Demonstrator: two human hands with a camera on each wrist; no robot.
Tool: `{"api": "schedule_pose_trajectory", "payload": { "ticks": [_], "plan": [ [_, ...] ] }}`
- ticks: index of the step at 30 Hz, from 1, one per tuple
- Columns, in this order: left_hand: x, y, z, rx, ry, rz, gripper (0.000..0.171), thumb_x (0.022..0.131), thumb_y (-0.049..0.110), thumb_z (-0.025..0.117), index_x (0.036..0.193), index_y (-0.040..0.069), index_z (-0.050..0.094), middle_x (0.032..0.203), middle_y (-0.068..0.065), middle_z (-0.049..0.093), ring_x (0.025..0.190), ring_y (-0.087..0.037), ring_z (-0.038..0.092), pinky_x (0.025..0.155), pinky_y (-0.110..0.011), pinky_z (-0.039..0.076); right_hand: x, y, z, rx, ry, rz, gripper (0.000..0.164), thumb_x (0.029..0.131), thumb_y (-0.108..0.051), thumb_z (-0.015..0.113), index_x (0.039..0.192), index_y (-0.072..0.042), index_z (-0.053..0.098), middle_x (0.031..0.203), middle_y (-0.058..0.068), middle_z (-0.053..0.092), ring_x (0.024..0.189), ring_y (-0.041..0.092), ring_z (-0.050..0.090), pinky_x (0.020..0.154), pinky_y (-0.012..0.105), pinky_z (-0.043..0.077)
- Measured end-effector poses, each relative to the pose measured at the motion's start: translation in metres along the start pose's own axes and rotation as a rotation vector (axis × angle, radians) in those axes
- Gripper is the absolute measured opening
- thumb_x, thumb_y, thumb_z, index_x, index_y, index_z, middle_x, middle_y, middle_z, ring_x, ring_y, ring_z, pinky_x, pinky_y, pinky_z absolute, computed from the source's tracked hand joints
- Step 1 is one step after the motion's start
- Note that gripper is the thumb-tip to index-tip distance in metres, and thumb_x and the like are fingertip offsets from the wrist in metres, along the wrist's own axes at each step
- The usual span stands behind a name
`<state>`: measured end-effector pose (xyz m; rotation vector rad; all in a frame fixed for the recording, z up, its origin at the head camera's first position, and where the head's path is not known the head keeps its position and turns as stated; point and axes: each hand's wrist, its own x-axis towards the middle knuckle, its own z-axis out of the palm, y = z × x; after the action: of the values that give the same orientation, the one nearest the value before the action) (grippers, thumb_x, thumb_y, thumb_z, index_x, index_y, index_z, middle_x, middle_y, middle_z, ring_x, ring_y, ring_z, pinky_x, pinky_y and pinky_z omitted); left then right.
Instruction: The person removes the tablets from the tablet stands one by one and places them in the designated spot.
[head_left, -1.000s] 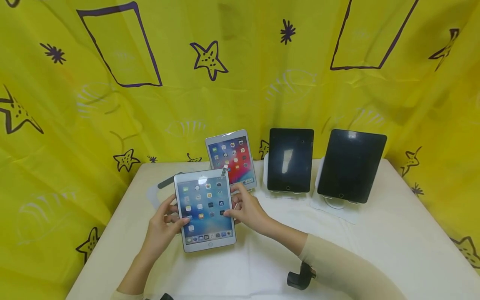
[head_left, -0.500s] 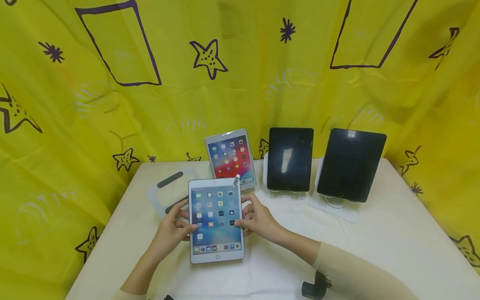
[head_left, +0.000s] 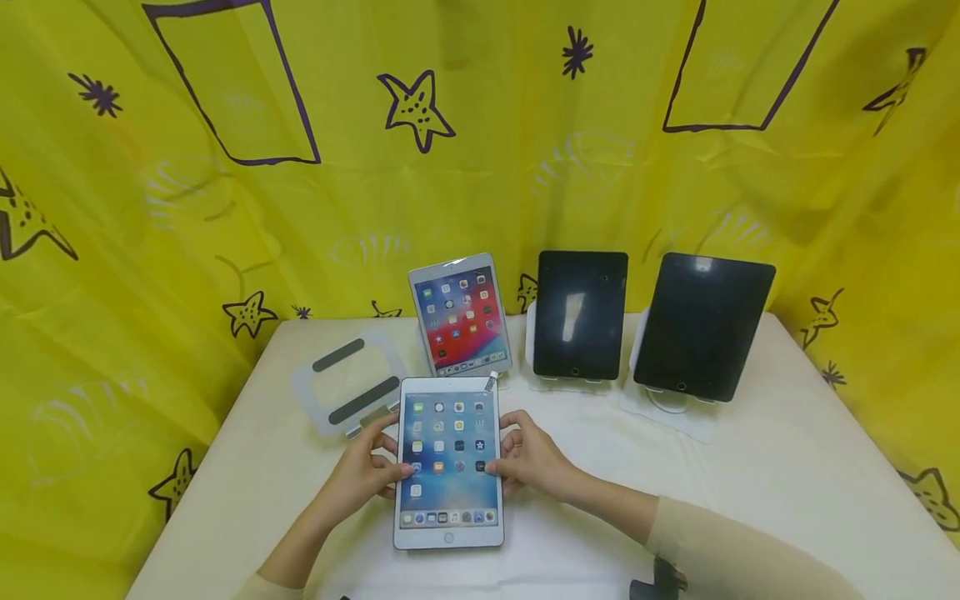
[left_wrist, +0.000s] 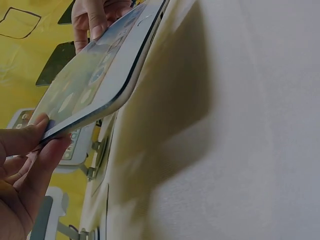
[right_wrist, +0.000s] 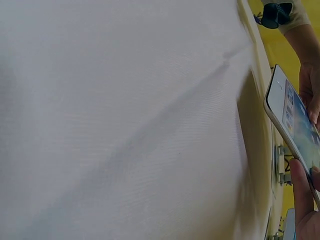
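A white tablet (head_left: 448, 463) with a lit blue home screen is held above the table between both hands. My left hand (head_left: 365, 471) pinches its left edge, thumb on the glass and fingers behind. On the opposite edge my right hand (head_left: 536, 458) grips the same way. A small printed tab (head_left: 491, 382) sticks out at the tablet's top right corner. In the left wrist view the tablet (left_wrist: 107, 65) is tilted, clear of the cloth, with its shadow below. Just behind the left hand stands a bare tablet stand (head_left: 354, 383) with two dark grey pads.
Along the back, a white tablet (head_left: 461, 312) with a red and blue screen and two black tablets, one in the middle (head_left: 579, 317) and one at right (head_left: 703, 327), lean on stands. White cloth covers the table (head_left: 750, 500). A yellow patterned curtain (head_left: 480, 183) hangs behind.
Both hands have brought the held tablet to the right and nearer the body, and it has straightened from a slight tilt. More of the bare stand shows now.
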<state>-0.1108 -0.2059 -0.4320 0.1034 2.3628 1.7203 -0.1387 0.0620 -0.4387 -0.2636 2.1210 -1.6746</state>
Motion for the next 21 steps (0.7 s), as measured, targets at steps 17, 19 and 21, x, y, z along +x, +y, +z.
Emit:
{"api": "schedule_pose_trajectory", "payload": {
  "ticks": [17,19,21],
  "plan": [
    [-0.005,-0.015,0.000,-0.018,-0.126,-0.047,0.078,0.080,0.002,0.073,0.143,-0.003,0.028,0.094,-0.013,0.047,0.065,-0.018,0.063,0.049,-0.031,0.055,-0.009,0.019,0.009,0.064,-0.045,0.072,0.060,0.076,0.002,0.075,0.120,0.003,0.034,0.075,0.008,0.053,0.051,0.016,0.061,0.048,0.039,0.056],
    [-0.005,-0.017,-0.001,-0.026,-0.141,-0.054,0.078,0.080,0.003,0.073,0.143,-0.003,0.027,0.094,-0.013,0.047,0.065,-0.018,0.064,0.049,-0.031,0.055,-0.008,0.019,0.011,0.059,-0.050,0.081,0.060,0.076,0.002,0.075,0.120,0.003,0.034,0.075,0.008,0.054,0.051,0.015,0.060,0.048,0.038,0.055],
    [-0.005,-0.019,-0.003,-0.040,-0.153,-0.061,0.078,0.080,0.003,0.072,0.143,-0.004,0.026,0.093,-0.013,0.047,0.065,-0.017,0.064,0.049,-0.031,0.055,-0.006,0.020,0.013,0.059,-0.054,0.089,0.060,0.076,0.002,0.074,0.121,0.004,0.034,0.075,0.008,0.054,0.050,0.015,0.060,0.047,0.037,0.055]
  ]
}}
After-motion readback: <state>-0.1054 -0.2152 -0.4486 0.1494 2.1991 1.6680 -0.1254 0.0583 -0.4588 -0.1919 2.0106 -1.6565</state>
